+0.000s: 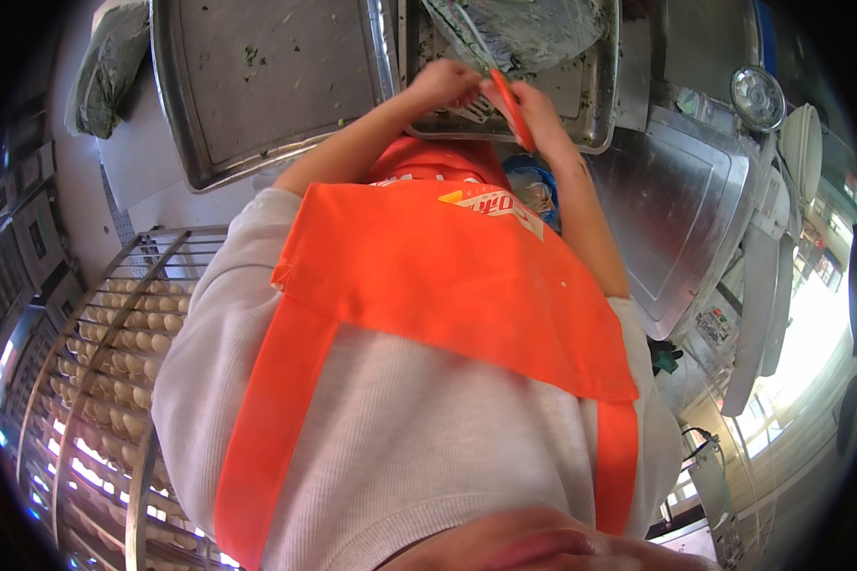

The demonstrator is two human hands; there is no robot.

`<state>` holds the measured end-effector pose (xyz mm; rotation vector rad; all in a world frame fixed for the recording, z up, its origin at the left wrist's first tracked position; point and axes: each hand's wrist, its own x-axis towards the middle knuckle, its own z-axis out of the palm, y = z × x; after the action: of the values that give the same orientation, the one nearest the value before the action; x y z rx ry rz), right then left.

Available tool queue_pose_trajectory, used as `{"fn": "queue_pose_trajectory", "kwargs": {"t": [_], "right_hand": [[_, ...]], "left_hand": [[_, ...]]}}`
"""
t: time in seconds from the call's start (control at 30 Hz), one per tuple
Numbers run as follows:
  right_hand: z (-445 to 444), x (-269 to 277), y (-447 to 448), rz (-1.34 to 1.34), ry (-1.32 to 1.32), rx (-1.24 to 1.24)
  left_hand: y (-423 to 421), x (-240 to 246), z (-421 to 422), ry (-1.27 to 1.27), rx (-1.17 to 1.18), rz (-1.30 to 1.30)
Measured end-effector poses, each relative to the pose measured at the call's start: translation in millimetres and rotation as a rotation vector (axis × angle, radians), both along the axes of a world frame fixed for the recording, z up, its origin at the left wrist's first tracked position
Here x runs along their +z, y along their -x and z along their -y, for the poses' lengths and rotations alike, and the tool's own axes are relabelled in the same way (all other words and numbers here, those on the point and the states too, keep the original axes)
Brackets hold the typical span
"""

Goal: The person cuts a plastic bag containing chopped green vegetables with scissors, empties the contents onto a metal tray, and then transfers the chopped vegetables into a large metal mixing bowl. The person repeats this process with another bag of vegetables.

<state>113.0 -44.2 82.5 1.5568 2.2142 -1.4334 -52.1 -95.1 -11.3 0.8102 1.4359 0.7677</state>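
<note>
My right hand is closed around the orange handle of a long tool, whose pale shaft points up and left over the right tray. Beside it, my left hand has curled fingers near the handle; whether it holds anything is unclear. A slotted metal piece shows partly between and below my hands. A clear plastic bag with dark contents lies in the metal tray, among green leafy scraps. To the left, a second large metal tray carries a few green bits.
Another plastic bag of greens lies at the upper left. A wire rack with rows of round pale items stands at the lower left. Flat metal lids or trays are at the right. A blue container sits low before my apron.
</note>
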Motion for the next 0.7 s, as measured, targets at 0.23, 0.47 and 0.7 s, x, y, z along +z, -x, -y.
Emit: {"fn": "queue_pose_trajectory", "kwargs": {"t": [0.23,0.47,0.7], "right_hand": [[41.8,-23.0,-71.4,-0.063,0.102,-0.190],[64.2,-64.5,-82.5,-0.112,0.127,-0.243],[78.8,-73.1,-78.7,-0.119,-0.059,-0.175]], "left_hand": [[31.7,18.1,-28.2,-0.051,0.435,0.116],[39.3,34.4,-44.2,0.198,0.509,0.396],[43.9,6.6,-57.6,0.412,0.632,0.477]]}}
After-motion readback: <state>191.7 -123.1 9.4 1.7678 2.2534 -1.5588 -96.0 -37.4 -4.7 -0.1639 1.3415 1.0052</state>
